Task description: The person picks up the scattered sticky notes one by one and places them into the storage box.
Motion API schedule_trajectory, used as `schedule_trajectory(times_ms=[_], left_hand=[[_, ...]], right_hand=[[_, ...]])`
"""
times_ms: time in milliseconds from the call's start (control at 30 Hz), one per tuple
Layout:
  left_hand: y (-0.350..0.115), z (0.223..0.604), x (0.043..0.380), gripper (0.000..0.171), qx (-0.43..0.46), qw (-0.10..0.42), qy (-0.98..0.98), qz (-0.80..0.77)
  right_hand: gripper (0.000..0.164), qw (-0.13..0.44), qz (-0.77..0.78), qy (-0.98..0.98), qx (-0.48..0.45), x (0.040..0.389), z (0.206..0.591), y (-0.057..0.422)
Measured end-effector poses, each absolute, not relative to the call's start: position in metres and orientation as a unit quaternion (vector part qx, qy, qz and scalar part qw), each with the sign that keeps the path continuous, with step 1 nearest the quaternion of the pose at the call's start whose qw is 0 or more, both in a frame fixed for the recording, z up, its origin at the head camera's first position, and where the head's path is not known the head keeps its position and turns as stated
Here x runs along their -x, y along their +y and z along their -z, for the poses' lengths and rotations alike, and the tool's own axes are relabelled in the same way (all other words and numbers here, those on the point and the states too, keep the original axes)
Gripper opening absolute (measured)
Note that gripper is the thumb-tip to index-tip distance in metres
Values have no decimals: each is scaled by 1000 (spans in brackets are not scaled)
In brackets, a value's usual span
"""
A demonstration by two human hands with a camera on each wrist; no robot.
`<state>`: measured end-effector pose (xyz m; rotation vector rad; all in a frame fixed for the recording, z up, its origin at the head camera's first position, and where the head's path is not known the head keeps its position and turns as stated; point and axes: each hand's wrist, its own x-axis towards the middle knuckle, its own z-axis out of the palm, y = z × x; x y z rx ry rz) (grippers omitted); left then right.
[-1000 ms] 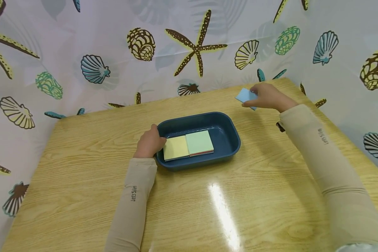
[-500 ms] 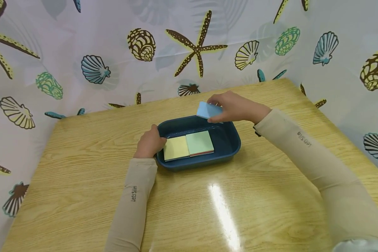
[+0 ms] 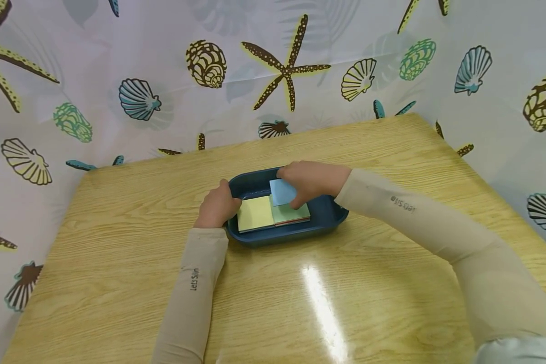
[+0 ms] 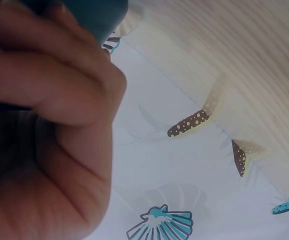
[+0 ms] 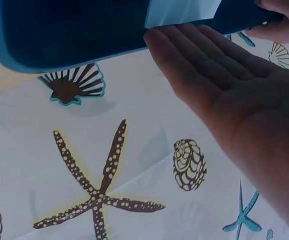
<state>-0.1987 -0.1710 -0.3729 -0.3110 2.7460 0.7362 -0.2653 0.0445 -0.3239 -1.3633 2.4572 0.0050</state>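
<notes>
A dark blue plastic tray point(image 3: 296, 233) lies on the table. My left hand point(image 3: 217, 205) grips its left end, thumb over the rim. Inside, a yellow sticky note pad point(image 3: 255, 213) sits at the left, with a green sticky note pad point(image 3: 289, 215) beside it. Between thumb and fingers, my right hand point(image 3: 315, 180) holds a light blue sticky note pad point(image 3: 282, 192). This pad is over the green one and covers part of it; whether they touch I cannot tell. The right wrist view shows the fingertips point(image 5: 157, 37) at the edge of the blue pad point(image 5: 179, 12).
The wooden table point(image 3: 132, 242) extends around the tray on all sides. Behind it and to the right hangs a white cloth point(image 3: 164, 60) printed with shells and starfish. My right forearm point(image 3: 405, 212) reaches across the tray's right end.
My right hand has carried the blue sticky note pad from the table's far right, leftward and down into the tray over the green pad. My left hand has stayed on the rim.
</notes>
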Motion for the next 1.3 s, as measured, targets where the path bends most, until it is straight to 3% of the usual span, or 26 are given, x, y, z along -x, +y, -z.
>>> schedule_trajectory(times_ms=[233,567,1300], left_hand=[[-171,373,200,68,106,140,952,-251],[-172,374,203,67,103,136,953,-250],[-173,374,200,68,109,144,950,-253]], right_hand=[[77,215,-74,862,453,260,327,32],[85,243,-105,867,422,257,331,26],[86,244,-109,865,426,257,346,20]])
